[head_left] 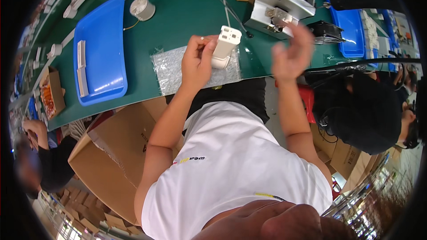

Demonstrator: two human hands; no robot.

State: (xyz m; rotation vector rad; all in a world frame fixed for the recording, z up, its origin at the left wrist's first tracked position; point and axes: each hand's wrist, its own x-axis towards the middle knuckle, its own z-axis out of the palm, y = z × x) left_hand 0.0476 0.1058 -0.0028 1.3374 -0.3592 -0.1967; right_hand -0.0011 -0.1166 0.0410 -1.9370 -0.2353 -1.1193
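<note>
My left hand (195,62) is closed around a white plastic housing (225,46), long and block-shaped, with several square openings in its upper end. It is held tilted above a sheet of bubble wrap (168,69) on the green bench. My right hand (291,55) is raised in front of a silver-grey bench machine (270,6), off to the right of the housing. Motion smears its fingers, so whether they hold anything small cannot be made out.
A blue tray (104,73) with white strip-like parts (82,69) lies left, beside a white roll (142,9). A black fan-like unit (326,31) and another blue tray (351,40) stand right. Cables cross the right edge. Cardboard boxes (111,146) and other people flank me.
</note>
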